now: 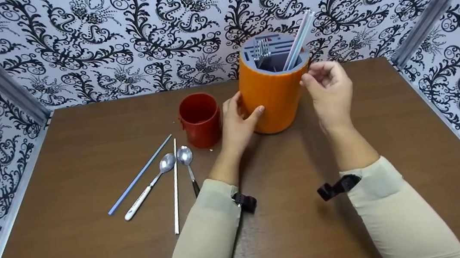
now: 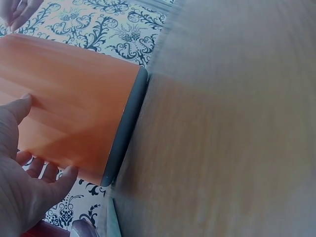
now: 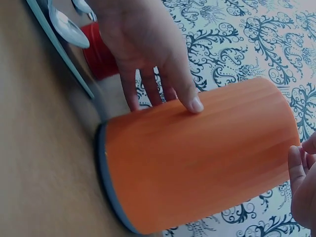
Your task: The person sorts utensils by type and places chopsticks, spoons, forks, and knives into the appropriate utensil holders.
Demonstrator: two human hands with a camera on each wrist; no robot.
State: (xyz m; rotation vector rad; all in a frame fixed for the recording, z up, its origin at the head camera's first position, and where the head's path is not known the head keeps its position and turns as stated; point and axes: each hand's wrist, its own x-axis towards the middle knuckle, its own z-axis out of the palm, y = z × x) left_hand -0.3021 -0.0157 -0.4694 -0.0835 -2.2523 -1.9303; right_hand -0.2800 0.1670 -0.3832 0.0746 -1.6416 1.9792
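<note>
An orange cylindrical utensil holder (image 1: 272,100) stands upright on the table, with a grey slotted top. Forks (image 1: 261,51) and several straws or sticks (image 1: 300,41) lean in its openings. My left hand (image 1: 238,126) grips the holder's left side, thumb across the front and fingers round the side, as the left wrist view confirms. At the right of the rim is my right hand (image 1: 332,93), with bent fingers and the thumb near the index fingertip. Those fingertips meet the rim's edge in the right wrist view; whether they pinch it is unclear.
Left of the holder stands a red cup (image 1: 201,123). Nearer lie a blue stick (image 1: 140,174), a white-handled spoon (image 1: 150,188), a white stick (image 1: 175,187) and a dark-handled spoon (image 1: 185,156). Patterned wall panels (image 1: 175,31) border the brown table (image 1: 294,234).
</note>
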